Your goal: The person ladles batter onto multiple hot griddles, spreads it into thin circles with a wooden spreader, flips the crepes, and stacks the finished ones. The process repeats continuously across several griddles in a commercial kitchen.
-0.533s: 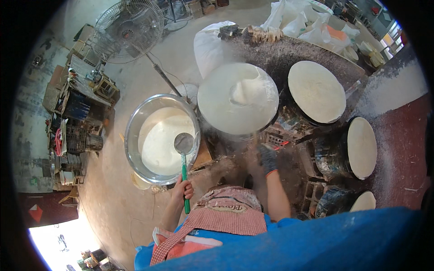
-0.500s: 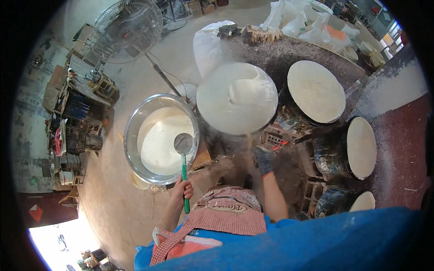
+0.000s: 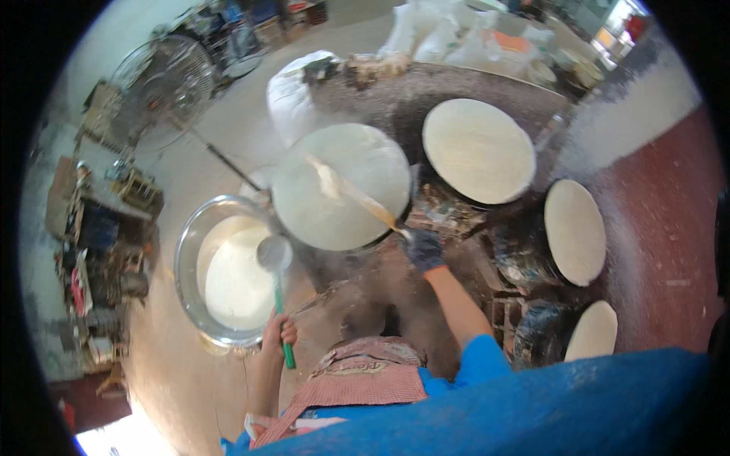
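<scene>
My left hand (image 3: 280, 331) is closed round the green handle of a ladle (image 3: 274, 254), whose round bowl is over the inner right side of a metal basin (image 3: 188, 302). White batter (image 3: 237, 283) fills the lower part of the basin. On my right hand (image 3: 422, 249) is a dark glove with an orange cuff. It grips a wooden spatula (image 3: 366, 204) reaching left across the large round griddle (image 3: 319, 224). A pale layer covers the griddle, and whitish material shows near the spatula's far end, blurred by motion.
Round pans with pale sheets stand to the right: a large pan (image 3: 479, 152), a tilted-looking one (image 3: 576, 232) and a lower one (image 3: 593, 333). Rough bricks (image 3: 506, 315) lie between them. A standing fan (image 3: 163, 91) and white sacks (image 3: 456, 38) are farther back.
My right hand has risen from beside the griddle and now holds the spatula over it. The thick white fold on the griddle no longer shows. My left hand still holds the ladle; the view has shifted.
</scene>
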The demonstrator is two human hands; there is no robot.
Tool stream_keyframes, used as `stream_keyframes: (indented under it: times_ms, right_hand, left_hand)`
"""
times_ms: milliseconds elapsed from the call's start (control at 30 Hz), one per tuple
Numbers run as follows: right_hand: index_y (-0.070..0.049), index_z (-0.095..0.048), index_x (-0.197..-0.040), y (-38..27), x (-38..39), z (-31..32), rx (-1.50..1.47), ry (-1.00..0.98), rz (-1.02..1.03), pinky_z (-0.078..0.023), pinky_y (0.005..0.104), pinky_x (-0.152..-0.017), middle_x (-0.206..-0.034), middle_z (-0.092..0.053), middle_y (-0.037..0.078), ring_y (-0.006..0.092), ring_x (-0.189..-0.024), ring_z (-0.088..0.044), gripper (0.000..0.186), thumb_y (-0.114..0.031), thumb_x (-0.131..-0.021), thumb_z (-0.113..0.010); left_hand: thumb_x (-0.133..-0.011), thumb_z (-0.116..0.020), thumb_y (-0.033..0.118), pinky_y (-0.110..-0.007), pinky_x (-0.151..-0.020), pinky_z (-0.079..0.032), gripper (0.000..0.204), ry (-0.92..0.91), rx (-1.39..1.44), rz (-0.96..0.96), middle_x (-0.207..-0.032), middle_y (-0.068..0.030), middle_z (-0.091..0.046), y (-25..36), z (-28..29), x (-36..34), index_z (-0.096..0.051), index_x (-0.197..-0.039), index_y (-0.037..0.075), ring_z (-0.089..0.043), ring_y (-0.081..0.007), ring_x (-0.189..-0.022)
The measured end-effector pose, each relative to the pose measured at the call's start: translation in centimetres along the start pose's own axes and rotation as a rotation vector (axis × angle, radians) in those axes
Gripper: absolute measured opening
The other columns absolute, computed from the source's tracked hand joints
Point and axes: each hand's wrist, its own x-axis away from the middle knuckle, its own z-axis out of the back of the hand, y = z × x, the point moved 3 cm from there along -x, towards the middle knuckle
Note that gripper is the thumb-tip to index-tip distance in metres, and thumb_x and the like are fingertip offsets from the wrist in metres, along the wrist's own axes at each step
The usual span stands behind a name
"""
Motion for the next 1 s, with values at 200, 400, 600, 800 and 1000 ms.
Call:
stream_keyframes:
  times_ms: [200,400,600,800,1000]
  right_hand:
    - [-0.016,-0.066,-0.1,0.9,5.1,-0.4,0.026,0.11,-0.218,-0.048,0.0454,-0.064,-0.079,-0.064,0.015,0.0336,-0.07,-0.061,0.024,-0.032,-0.083,-0.058]
    - [-0.01,-0.066,-0.093,-0.4,9.1,0.2,0.079,0.176,-0.221,-0.049,0.0447,-0.063,-0.075,-0.064,0.017,0.0328,-0.068,-0.061,0.03,-0.034,-0.088,-0.049]
    - [-0.012,-0.065,-0.093,-7.3,14.3,-2.6,-0.012,0.268,-0.322,-0.046,0.0463,-0.057,-0.075,-0.061,0.017,0.0349,-0.064,-0.058,0.026,-0.033,-0.084,-0.053]
    - [-0.009,-0.064,-0.106,-10.7,17.5,-3.5,-0.141,0.406,-0.234,-0.046,0.0434,-0.055,-0.072,-0.062,0.014,0.0311,-0.063,-0.06,0.036,-0.035,-0.082,-0.061]
    - [-0.011,-0.064,-0.092,-11.1,19.6,-2.4,0.199,0.535,-0.015,-0.047,0.0412,-0.058,-0.078,-0.062,0.012,0.031,-0.065,-0.058,0.021,-0.027,-0.08,-0.061]
  left_hand:
    - [-0.087,-0.047,0.004,-0.02,-0.031,-0.024,0.026,0.001,-0.224,-0.188,-0.058,0.001,-0.034,2.8,-7.7,-2.0,-0.037,-0.106,0.02,-0.03,-0.007,-0.038]
    - [-0.087,-0.05,0.004,-0.022,-0.035,-0.025,0.026,-0.1,-0.298,-0.29,-0.059,0.0013,-0.034,2.8,-12.4,-4.3,-0.035,-0.102,0.018,-0.03,-0.0081,-0.041]
    - [-0.088,-0.047,0.007,-0.024,-0.037,-0.025,0.019,0.055,-0.5,-0.302,-0.061,-0.0006,-0.033,-0.2,-15.0,-8.9,-0.035,-0.102,0.013,-0.03,-0.0094,-0.042]
    - [-0.092,-0.051,0.032,-0.021,-0.027,-0.021,0.031,0.008,-0.388,-0.252,-0.051,0.0047,-0.029,-0.2,-9.0,-0.8,-0.044,-0.122,0.03,-0.027,-0.0064,-0.033]
    - [-0.096,-0.042,0.037,-0.021,-0.027,-0.023,0.019,-0.307,0.085,0.41,-0.051,0.0038,-0.027,-2.0,-3.9,1.6,-0.047,-0.106,0.022,-0.025,-0.0062,-0.035]
